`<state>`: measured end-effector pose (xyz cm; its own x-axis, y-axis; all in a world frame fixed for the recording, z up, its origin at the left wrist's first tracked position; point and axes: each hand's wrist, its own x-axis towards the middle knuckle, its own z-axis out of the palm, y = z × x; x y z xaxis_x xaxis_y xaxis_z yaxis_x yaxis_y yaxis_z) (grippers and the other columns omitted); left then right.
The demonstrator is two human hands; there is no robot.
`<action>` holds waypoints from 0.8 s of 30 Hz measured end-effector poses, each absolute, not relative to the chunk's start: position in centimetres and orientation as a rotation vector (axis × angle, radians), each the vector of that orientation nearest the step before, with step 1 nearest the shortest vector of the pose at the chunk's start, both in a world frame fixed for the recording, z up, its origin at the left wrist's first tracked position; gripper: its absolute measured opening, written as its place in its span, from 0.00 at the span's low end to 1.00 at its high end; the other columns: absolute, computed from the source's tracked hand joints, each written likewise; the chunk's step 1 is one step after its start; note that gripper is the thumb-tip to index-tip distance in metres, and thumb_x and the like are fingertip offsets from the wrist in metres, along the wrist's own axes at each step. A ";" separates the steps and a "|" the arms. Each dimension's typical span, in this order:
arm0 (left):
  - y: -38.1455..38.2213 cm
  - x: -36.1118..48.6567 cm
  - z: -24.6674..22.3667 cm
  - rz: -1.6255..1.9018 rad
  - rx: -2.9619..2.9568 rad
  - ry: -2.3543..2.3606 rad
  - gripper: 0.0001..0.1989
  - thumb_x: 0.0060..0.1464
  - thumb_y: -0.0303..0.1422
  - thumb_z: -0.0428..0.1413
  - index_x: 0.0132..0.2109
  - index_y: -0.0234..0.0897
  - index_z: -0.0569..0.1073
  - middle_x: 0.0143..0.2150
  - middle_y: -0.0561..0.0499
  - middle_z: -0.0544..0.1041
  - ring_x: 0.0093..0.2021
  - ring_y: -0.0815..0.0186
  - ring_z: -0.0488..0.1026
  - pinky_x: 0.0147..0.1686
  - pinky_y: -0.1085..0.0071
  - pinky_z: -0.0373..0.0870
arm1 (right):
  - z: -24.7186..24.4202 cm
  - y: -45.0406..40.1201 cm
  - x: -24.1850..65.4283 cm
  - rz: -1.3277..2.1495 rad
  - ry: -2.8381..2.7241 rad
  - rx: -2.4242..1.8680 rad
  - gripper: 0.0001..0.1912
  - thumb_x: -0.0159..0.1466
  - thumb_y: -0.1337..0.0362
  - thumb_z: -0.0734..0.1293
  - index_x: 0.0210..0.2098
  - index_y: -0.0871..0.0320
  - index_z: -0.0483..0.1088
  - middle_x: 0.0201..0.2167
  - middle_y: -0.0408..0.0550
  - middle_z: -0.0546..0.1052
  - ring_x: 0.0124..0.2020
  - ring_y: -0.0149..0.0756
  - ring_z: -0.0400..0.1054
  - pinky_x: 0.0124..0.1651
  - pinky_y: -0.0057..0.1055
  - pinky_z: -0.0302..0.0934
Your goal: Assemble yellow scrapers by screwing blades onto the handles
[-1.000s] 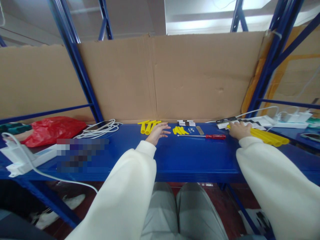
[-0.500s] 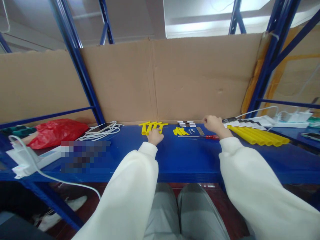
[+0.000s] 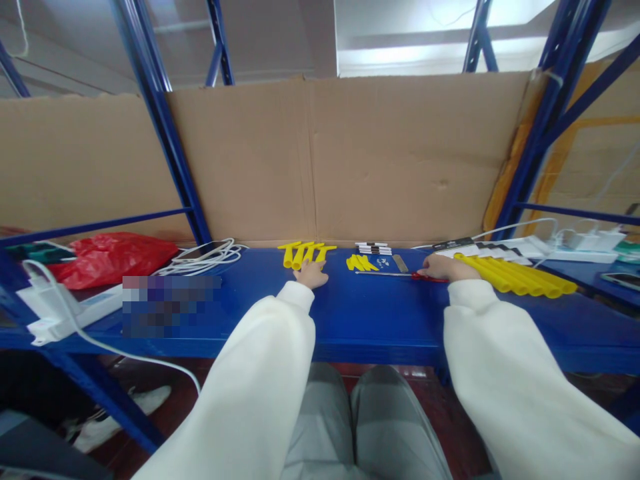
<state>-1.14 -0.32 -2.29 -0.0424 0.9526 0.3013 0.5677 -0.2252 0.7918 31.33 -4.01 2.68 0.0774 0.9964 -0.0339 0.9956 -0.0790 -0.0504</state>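
My left hand rests at the near ends of several yellow T-shaped plastic pieces, its thumb stretched out to the right. Its fingertips touch or nearly touch these pieces; nothing shows as lifted. My right hand is down at the red handle of a long screwdriver, fingers closed at the handle, partly covering it. The screwdriver lies flat, its shaft pointing left. Between the hands lie small flat yellow pieces, tiny metal parts, a small grey metal strip and black-and-white sticks.
Several yellow tubes lie to the right of my right hand, beside black-and-white packets. A cardboard sheet stands along the back of the blue shelf. At left are a red bag, a coiled white cable and a power strip.
My right hand has come down and slightly right, from above the table to the screwdriver's handle. My left hand stays by the yellow T-shaped pieces, its fingers a little more spread.
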 end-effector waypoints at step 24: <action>-1.7 -0.2 -1.4 1.165 1.880 1.808 0.08 0.43 0.25 0.63 0.25 0.45 0.81 0.42 0.47 0.81 0.57 0.41 0.68 0.63 0.40 0.39 | 1.0 -3.2 29.0 0.250 -2.366 -1.719 0.13 0.63 0.61 0.64 0.39 0.57 0.80 0.40 0.49 0.82 0.41 0.41 0.75 0.45 0.31 0.66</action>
